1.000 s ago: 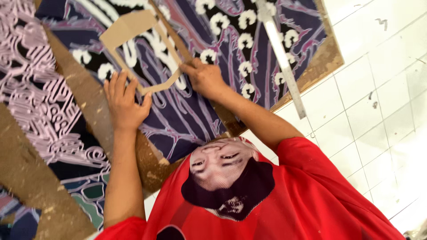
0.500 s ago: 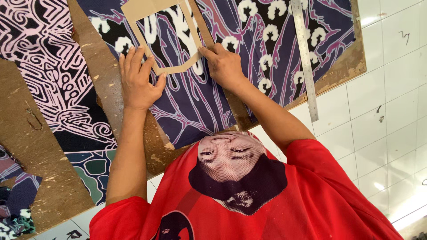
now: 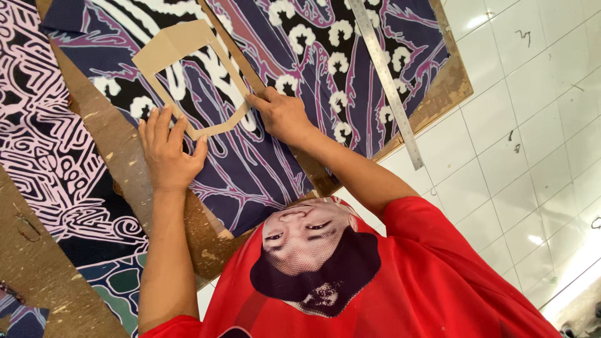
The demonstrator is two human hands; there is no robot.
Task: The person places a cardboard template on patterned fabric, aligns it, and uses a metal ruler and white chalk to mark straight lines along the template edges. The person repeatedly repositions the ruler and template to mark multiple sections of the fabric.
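— What is seen from the head view?

— A cardboard template (image 3: pixel 188 78) is laid flat on patterned cloth (image 3: pixel 263 156), which is spread over a brown board (image 3: pixel 447 94) on the tiled floor (image 3: pixel 532 125). The template's lower edge is pressed down by the left hand (image 3: pixel 166 153), fingers spread and flat, nothing gripped. Its right corner is pinned by the right hand (image 3: pixel 282 116), fingers curled; whether a marker is held in that grip cannot be told.

— Which step is judged to be in hand?

— Positioning the template, it seems. Steady pressure would be called for so it is not shifted.

— And the template's look?

— A tan, open frame, five-sided, the cloth's white motifs shown through it. A steel ruler (image 3: pixel 388 84) is left well apart, to the right.
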